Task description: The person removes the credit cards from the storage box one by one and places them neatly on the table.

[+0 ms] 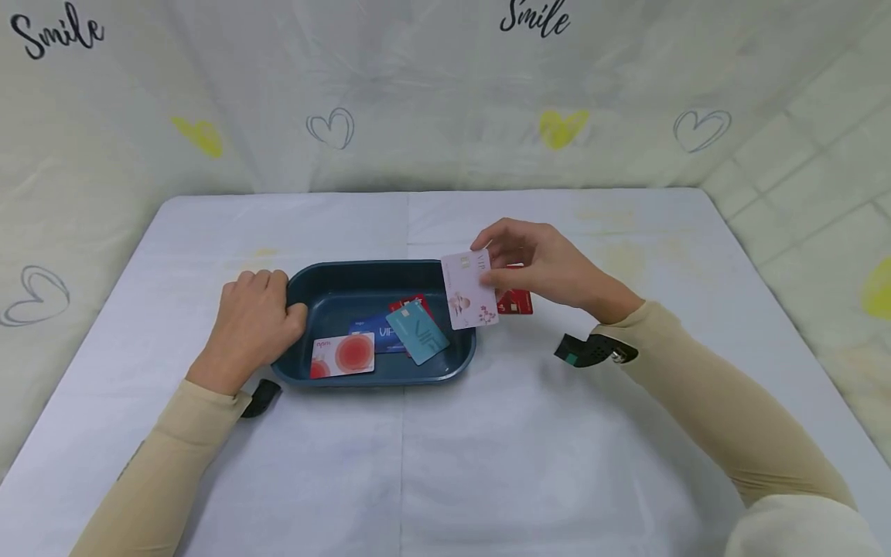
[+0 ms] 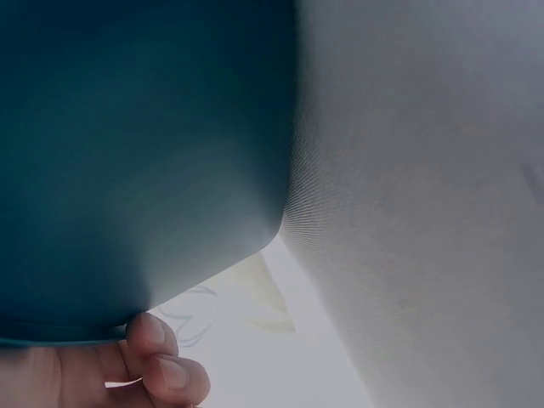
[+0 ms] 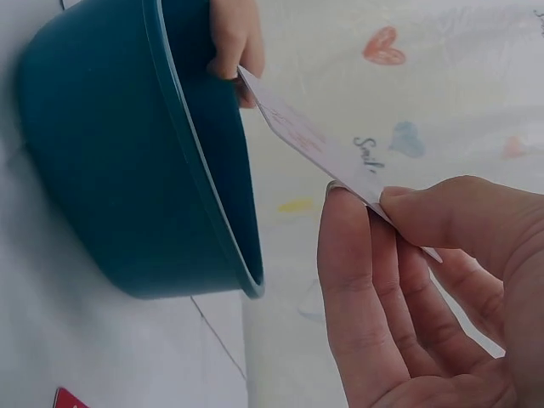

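Observation:
My right hand [image 1: 539, 263] pinches a pale pink VIP card [image 1: 468, 290] between thumb and fingers, above the right end of a dark blue tray [image 1: 376, 379]. The right wrist view shows the pink card [image 3: 314, 144] edge-on, apart from the tray's rim. My left hand [image 1: 249, 321] grips the tray's left rim, thumb on top; its curled fingers [image 2: 170, 374] show beneath the rim in the left wrist view. Inside the tray lie a white card with red circles [image 1: 343, 356], a blue VIP card [image 1: 379, 331], a teal card [image 1: 418, 333] and a red card [image 1: 412, 302], partly overlapping.
On the white table [image 1: 334, 480], right of the tray, lies a red card [image 1: 517, 302], partly hidden by the right hand and pink card. Behind the table hangs a pale backdrop [image 1: 431, 100] with hearts and "Smile" lettering. A black wrist strap [image 1: 592, 350] hangs under the right forearm.

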A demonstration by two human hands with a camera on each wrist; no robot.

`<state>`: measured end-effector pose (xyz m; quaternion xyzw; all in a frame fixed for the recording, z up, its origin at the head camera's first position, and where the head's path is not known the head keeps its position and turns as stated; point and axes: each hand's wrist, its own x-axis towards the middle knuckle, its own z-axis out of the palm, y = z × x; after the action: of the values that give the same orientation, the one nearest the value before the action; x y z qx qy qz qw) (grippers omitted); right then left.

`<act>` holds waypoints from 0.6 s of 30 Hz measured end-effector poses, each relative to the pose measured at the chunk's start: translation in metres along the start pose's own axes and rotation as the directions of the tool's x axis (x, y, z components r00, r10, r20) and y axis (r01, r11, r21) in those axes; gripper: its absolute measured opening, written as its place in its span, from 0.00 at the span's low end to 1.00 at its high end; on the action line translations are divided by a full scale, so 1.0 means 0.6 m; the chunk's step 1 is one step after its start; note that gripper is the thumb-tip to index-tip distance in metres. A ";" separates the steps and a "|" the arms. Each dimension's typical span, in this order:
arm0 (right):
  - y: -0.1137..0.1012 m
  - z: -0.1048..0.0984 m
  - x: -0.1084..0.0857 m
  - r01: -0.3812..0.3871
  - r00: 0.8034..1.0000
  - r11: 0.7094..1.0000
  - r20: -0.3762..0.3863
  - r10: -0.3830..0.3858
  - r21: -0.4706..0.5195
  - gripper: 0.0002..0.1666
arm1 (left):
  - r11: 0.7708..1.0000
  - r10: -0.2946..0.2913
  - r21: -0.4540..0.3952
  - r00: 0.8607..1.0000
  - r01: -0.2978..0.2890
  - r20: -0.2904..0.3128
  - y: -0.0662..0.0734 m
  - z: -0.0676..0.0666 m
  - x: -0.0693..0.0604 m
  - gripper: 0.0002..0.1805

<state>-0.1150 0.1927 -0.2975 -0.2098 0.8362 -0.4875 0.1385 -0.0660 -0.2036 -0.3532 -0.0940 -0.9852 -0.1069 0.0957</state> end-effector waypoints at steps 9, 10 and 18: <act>0.018 -0.020 -0.017 -0.057 0.997 0.997 -0.058 0.060 0.044 0.20 | 0.999 -0.049 0.003 0.998 0.049 0.044 0.005 0.001 -0.003 0.12; 0.020 -0.021 -0.019 -0.058 0.996 0.997 -0.062 0.061 0.050 0.20 | 0.999 -0.054 0.002 0.997 0.054 0.052 0.005 0.001 -0.003 0.12; 0.041 -0.033 -0.030 -0.056 0.995 0.990 -0.071 0.066 0.128 0.22 | 0.998 -0.063 0.003 0.996 0.063 0.064 0.005 0.000 -0.003 0.12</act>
<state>-0.1134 0.2270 -0.3089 -0.1563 0.8145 -0.5422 0.1346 -0.0637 -0.2011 -0.3530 -0.0662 -0.9903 -0.1064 0.0607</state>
